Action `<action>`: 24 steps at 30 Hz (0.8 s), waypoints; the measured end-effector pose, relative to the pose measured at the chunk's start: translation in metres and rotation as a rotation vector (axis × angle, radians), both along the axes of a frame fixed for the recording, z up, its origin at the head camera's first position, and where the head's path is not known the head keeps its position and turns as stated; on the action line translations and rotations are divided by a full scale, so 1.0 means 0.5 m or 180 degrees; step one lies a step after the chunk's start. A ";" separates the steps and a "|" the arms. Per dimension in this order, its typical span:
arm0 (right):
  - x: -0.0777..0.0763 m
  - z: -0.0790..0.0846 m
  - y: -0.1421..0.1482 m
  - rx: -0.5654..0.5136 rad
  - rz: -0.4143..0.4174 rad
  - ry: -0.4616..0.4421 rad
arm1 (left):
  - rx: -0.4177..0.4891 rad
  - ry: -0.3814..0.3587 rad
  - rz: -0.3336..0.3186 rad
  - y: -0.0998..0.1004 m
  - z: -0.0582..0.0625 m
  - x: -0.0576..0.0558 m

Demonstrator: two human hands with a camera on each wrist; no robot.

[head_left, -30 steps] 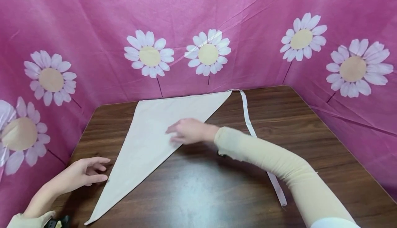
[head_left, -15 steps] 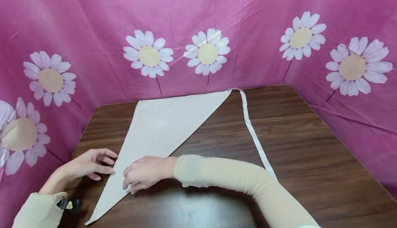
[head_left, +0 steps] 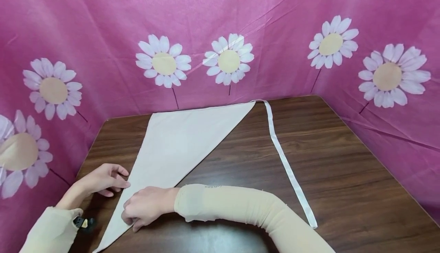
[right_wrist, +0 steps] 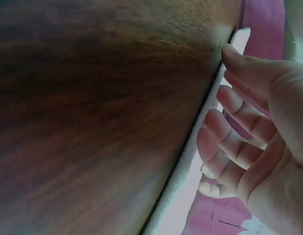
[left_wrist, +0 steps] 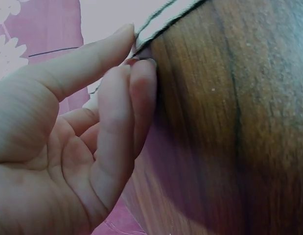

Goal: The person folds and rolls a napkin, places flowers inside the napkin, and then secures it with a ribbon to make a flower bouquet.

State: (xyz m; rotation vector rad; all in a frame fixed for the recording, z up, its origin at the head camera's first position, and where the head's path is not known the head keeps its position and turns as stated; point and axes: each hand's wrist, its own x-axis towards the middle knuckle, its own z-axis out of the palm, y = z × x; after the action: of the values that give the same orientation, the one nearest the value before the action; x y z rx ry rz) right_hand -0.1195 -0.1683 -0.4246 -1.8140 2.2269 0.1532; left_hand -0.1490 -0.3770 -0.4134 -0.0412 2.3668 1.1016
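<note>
A white cloth [head_left: 178, 138] lies flat on the table in a long triangular shape, its narrow tip toward the near left. A thin white strap [head_left: 285, 161] runs from its far right corner. My left hand [head_left: 108, 179] is at the left edge of the cloth, and the left wrist view has thumb and fingertips pinching that edge. Across the lower part lies my right hand [head_left: 146, 205], fingers curled; in the right wrist view its thumb [right_wrist: 244, 63] and index finger meet at the slanted edge, near the tip.
The dark wooden table [head_left: 343, 161] has a pink curtain [head_left: 275, 12] with printed daisies around its back and sides. A black strap buckle [head_left: 84, 223] hangs at the left wrist. Cream sleeves cover both forearms.
My right hand has swept down and left over the cloth to near its tip. My left hand has moved slightly up and right to the cloth's edge. The cloth lies as before.
</note>
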 end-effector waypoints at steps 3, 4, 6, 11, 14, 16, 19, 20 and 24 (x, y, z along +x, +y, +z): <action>-0.001 -0.002 -0.005 -0.0061 -0.0117 -0.0041 | -0.0022 0.0015 0.0032 0.004 0.002 -0.002; -0.001 -0.003 -0.007 -0.0082 -0.0150 -0.0063 | -0.0031 0.0017 0.0040 0.005 0.002 -0.002; 0.000 -0.005 -0.009 -0.0124 -0.0182 -0.0089 | -0.0056 0.0018 0.0068 0.006 0.002 -0.001; 0.010 -0.010 -0.013 -0.0136 -0.0186 -0.0068 | -0.0088 0.0004 0.0106 0.008 0.000 0.004; 0.013 -0.011 -0.011 -0.0143 -0.0231 -0.0033 | -0.0072 0.0017 0.0066 0.010 0.001 0.003; 0.014 -0.013 -0.008 -0.0152 -0.0270 -0.0025 | -0.0047 0.0028 0.0042 0.011 0.000 0.001; 0.017 -0.016 -0.005 -0.0157 -0.0312 -0.0004 | 0.0034 0.0063 -0.0043 0.009 -0.003 0.001; 0.018 -0.016 -0.005 -0.0151 -0.0327 -0.0013 | 0.0064 0.0070 -0.0071 0.008 -0.004 0.002; 0.018 -0.013 -0.001 -0.0268 -0.0408 -0.0031 | 0.0282 0.0091 -0.0197 0.002 -0.007 0.002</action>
State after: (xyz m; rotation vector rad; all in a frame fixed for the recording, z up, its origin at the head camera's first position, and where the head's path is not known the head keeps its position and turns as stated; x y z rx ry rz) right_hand -0.1107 -0.1686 -0.4310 -1.7018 2.3673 0.0261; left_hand -0.1480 -0.3762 -0.4170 0.0791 2.3253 1.1829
